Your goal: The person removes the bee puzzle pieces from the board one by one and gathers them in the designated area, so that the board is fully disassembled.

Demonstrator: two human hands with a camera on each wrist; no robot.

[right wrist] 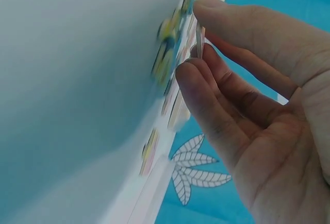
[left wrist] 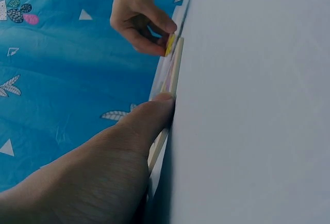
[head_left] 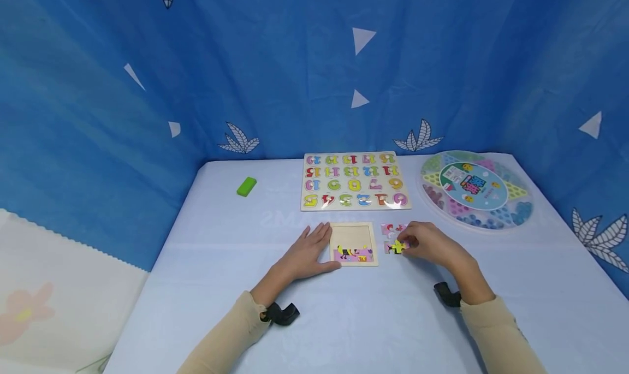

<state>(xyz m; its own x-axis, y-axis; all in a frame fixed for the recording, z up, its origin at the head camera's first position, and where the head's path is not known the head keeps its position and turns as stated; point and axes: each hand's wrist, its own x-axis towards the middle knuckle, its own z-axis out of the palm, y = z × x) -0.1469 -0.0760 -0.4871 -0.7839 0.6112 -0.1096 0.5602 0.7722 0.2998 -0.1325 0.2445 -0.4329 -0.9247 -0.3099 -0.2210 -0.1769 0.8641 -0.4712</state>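
Observation:
My left hand [head_left: 308, 254] rests at the left side of a small square wooden puzzle tray [head_left: 351, 235], fingers straight and spread, thumb along its near edge. A row of joined bee-picture pieces [head_left: 362, 255] lies along the bottom of the tray; bare wood shows above it. Just right of the tray, my right hand [head_left: 432, 243] pinches a puzzle piece [left wrist: 169, 45] between thumb and fingertips. The piece shows yellow in the left wrist view and is seen edge-on in the right wrist view. Loose pink puzzle pieces [head_left: 388, 230] lie on the table by those fingertips.
Behind the tray lies a wooden number board [head_left: 355, 177] with colourful digits. A round clear case of beads [head_left: 474, 191] sits at the back right, and a green block [head_left: 247, 187] at the back left. Blue curtain [head_left: 304, 90] borders the white table [head_left: 354, 319].

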